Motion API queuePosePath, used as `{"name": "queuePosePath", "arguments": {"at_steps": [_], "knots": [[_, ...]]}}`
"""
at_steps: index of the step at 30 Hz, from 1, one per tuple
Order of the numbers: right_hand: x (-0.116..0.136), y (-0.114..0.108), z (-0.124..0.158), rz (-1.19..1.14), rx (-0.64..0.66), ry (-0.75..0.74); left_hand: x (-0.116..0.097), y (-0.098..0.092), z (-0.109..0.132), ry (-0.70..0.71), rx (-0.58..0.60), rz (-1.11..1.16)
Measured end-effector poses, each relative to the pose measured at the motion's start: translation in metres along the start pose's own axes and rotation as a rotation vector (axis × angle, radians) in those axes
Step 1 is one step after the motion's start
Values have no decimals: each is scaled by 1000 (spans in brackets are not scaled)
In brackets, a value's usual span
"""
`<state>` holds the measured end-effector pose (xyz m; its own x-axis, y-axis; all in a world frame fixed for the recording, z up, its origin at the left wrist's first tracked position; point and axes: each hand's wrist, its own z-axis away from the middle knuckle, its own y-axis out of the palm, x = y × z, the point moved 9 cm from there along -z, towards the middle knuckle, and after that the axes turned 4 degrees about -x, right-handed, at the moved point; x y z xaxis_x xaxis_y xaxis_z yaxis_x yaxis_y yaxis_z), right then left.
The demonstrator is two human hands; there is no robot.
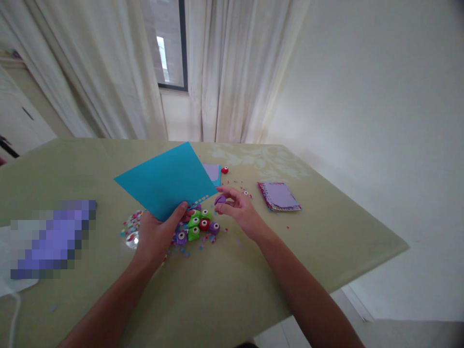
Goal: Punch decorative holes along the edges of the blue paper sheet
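Note:
My left hand [156, 237] is closed on a blue sheet of paper [168, 176], thumb on top, tilted up above the table. A row of small punched shapes runs along the sheet's lower right edge. My right hand [241, 210] pinches a small purple craft punch [219, 199] just beside the sheet's right corner. Below the sheet sits a cluster of small punches, among them a green punch [194, 234], a red punch [204, 224] and a purple punch [215, 228]. Part of the cluster is hidden by my left hand and the sheet.
Paper confetti [135, 220] lies left of my left hand, with more bits scattered about. A stack of cut paper [281, 195] rests at the right. Farther back are lilac and blue papers [213, 172] and a red punch [225, 170]. A pixelated purple object [58, 239] lies left.

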<state>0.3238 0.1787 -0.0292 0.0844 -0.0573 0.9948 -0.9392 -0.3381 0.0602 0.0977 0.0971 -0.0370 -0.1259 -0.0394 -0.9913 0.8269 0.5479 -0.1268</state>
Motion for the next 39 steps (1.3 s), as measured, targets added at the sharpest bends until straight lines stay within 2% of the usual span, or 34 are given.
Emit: {"name": "queuePosePath", "arguments": {"at_steps": [3,8,20,24,31,39], "knots": [[-2,13,6,-68,59,75,-11,-3,3,11,-36,-32],[2,14,4,-59,20,41,-25,-3,8,14,-50,-29],[6,14,2,-24,0,0,-11,8,6,40,23,24],[0,10,1,-110,-41,41,-13,8,6,79,27,0],[-9,11,2,-241,-42,131,-10,4,5,142,20,-101],[-8,13,3,-317,-50,155,-13,9,7,197,50,-163]]}}
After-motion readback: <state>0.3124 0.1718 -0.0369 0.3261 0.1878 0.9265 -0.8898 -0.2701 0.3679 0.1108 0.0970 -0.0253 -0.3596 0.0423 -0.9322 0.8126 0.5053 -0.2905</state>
